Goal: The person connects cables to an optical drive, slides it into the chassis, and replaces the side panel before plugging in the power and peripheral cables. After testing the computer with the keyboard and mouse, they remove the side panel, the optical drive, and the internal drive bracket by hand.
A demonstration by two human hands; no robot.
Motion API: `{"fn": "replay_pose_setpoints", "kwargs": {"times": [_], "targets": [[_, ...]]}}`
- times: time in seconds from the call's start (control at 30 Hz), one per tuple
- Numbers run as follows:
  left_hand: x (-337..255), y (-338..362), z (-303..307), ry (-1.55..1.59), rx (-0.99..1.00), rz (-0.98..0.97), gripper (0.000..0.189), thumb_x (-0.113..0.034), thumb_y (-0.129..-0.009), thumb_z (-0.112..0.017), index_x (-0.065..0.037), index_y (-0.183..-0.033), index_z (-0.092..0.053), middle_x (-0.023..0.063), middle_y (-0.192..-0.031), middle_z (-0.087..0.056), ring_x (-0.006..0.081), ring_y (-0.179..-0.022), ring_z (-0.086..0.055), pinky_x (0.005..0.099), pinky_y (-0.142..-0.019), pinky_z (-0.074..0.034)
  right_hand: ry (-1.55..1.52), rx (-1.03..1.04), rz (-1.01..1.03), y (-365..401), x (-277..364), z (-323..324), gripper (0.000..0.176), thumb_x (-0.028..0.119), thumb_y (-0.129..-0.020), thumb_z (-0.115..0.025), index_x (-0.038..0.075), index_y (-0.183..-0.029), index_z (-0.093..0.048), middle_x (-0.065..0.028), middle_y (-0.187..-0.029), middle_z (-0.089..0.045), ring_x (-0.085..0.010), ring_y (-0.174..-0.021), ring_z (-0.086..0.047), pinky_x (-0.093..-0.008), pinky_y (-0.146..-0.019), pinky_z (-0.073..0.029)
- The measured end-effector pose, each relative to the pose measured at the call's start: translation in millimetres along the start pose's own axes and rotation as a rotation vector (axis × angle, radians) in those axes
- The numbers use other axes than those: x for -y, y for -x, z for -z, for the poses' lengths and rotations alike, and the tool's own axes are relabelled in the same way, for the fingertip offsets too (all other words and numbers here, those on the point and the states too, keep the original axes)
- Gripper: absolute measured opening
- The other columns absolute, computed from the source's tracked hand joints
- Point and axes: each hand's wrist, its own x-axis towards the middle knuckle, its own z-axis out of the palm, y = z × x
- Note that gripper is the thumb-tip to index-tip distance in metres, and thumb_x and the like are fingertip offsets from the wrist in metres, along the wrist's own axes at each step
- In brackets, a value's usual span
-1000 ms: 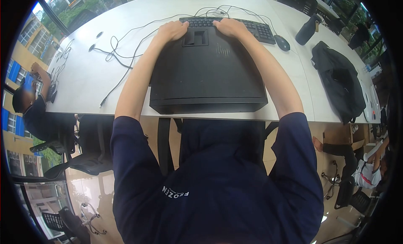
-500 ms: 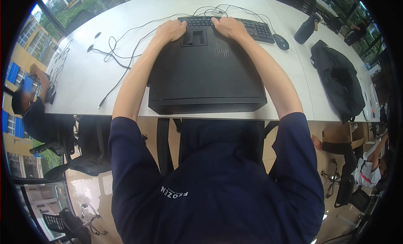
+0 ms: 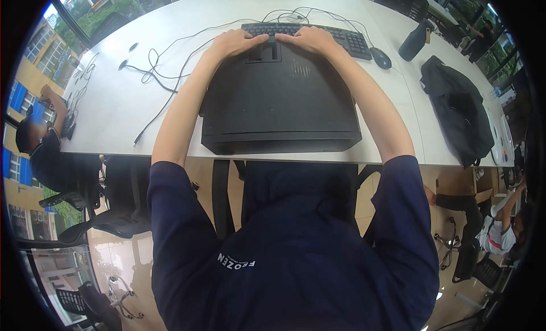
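A black computer case [image 3: 278, 106] lies flat on the white table, its near side close to the table's front edge. At its far edge, my left hand [image 3: 234, 43] grips the left part, thumb laid on top beside a recessed latch [image 3: 257, 53]. My right hand [image 3: 310, 39] holds the same edge a little to the right, its thumb pointing toward the left thumb. The fingers of both hands are partly hidden beyond the edge. Just behind the case is a black keyboard [image 3: 354, 43], partly covered by my hands.
To the right are a black mouse [image 3: 380, 58], a dark bottle [image 3: 414, 42] and a black bag [image 3: 456, 106]. Loose cables [image 3: 152, 69] spread over the table [image 3: 108, 120] at left. One person [image 3: 40, 137] sits at the left, another [image 3: 500, 231] at the right.
Both thumbs have moved inward along the case's far edge, and their tips are now close together above the latch. The case looks to be in the same place.
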Motion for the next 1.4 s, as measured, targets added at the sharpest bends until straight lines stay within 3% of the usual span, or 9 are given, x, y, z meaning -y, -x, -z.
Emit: {"fn": "replay_pose_setpoints", "kwargs": {"times": [0.5, 0.6, 0.7, 0.8, 0.83, 0.93, 1.0, 1.23, 1.4], "targets": [[16.4, 1.3, -6.8, 0.187, -0.112, -0.261, 0.064, -0.063, -0.090, -0.061, -0.008, -0.122, -0.069, 0.0170, -0.117, -0.069, 0.0301, -0.110, -0.065, 0.0389, -0.095, -0.049, 0.035, 0.035, -0.028, 6.6, 4.4, 4.5, 0.090, 0.087, -0.085, -0.038, 0.009, -0.100, -0.080, -0.0153, -0.103, -0.076, -0.0315, -0.104, -0.071, -0.0437, -0.093, -0.053], [16.8, 3.3, -10.0, 0.188, -0.107, -0.212, 0.063, -0.063, -0.090, -0.061, -0.008, -0.120, -0.069, 0.0176, -0.115, -0.070, 0.0322, -0.112, -0.065, 0.0396, -0.096, -0.049, -0.048, -0.028, -0.038, 1.1, -7.0, 2.2, 0.081, 0.078, -0.091, -0.042, 0.007, -0.102, -0.079, -0.0140, -0.104, -0.076, -0.0291, -0.103, -0.071, -0.0406, -0.095, -0.052], [15.1, 6.3, -9.6, 0.223, -0.153, -0.205, 0.053, -0.052, -0.094, -0.062, -0.005, -0.117, -0.070, 0.0144, -0.109, -0.072, 0.0262, -0.107, -0.066, 0.0383, -0.094, -0.049, -0.830, 0.037, 0.198, -8.8, -52.2, 12.7, 0.052, 0.050, -0.098, -0.058, 0.002, -0.100, -0.078, -0.0136, -0.102, -0.076, -0.0167, -0.096, -0.070, -0.0299, -0.090, -0.052], [56.3, -12.0, -19.5, 0.633, -0.389, -0.188, 0.043, -0.041, -0.094, -0.062, -0.005, -0.114, -0.072, 0.0159, -0.108, -0.074, 0.0262, -0.106, -0.068, 0.0362, -0.093, -0.050, -0.432, 0.038, -0.033, 4.3, -99.8, 19.9, 0.045, 0.048, -0.094, -0.066, 0.004, -0.099, -0.075, -0.0049, -0.092, -0.073, -0.0140, -0.080, -0.066, -0.0257, -0.082, -0.050], [72.6, -15.2, -29.5, 0.764, -0.500, -0.180, 0.032, -0.028, -0.094, -0.062, -0.001, -0.109, -0.072, 0.0154, -0.099, -0.074, 0.0204, -0.098, -0.068, 0.0316, -0.088, -0.050, -0.690, 0.051, -0.127, 19.5, -98.7, 15.5, 0.042, 0.047, -0.092, -0.068, 0.006, -0.101, -0.075, -0.0034, -0.094, -0.072, -0.0138, -0.082, -0.065, -0.0258, -0.083, -0.049], [89.2, 11.3, -37.3, 0.632, -0.352, -0.110, 0.035, -0.031, -0.096, -0.061, 0.000, -0.109, -0.071, 0.0110, -0.105, -0.073, 0.0180, -0.097, -0.065, 0.0298, -0.088, -0.049, -1.297, 0.132, -0.242, 52.8, -97.8, -8.9, 0.042, 0.044, -0.090, -0.071, 0.009, -0.112, -0.070, -0.0031, -0.115, -0.068, -0.0154, -0.109, -0.060, -0.0290, -0.094, -0.046], [77.6, 45.4, -28.4, 1.356, -0.007, 0.112, 0.035, -0.030, -0.097, -0.062, 0.000, -0.114, -0.067, 0.0074, -0.108, -0.070, 0.0162, -0.099, -0.063, 0.0280, -0.090, -0.047, -1.414, 0.073, -0.213, 64.1, -77.2, -14.7, 0.044, 0.044, -0.090, -0.070, 0.006, -0.112, -0.070, -0.0050, -0.112, -0.070, -0.0164, -0.105, -0.063, -0.0294, -0.092, -0.048], [51.6, 67.8, -28.4, 1.421, -0.012, 0.186, 0.052, -0.035, -0.093, -0.068, 0.002, -0.128, -0.056, 0.0119, -0.110, -0.064, 0.0165, -0.109, -0.059, 0.0300, -0.092, -0.049, -1.446, 0.122, -0.340, 62.1, -61.5, -8.9, 0.035, 0.033, -0.089, -0.067, 0.005, -0.111, -0.071, -0.0081, -0.106, -0.072, -0.0166, -0.094, -0.067, -0.0294, -0.085, -0.051], [35.9, 70.5, -25.3, 1.336, -0.171, 0.256, 0.100, -0.040, -0.083, -0.073, 0.008, -0.155, -0.023, 0.0262, -0.139, -0.048, 0.0305, -0.119, -0.057, 0.0394, -0.095, -0.052, -1.352, 0.069, -0.321, 54.9, -66.6, -11.8, 0.035, 0.033, -0.088, -0.067, 0.005, -0.109, -0.071, -0.0079, -0.105, -0.071, -0.0164, -0.093, -0.066, -0.0286, -0.084, -0.050]]}}
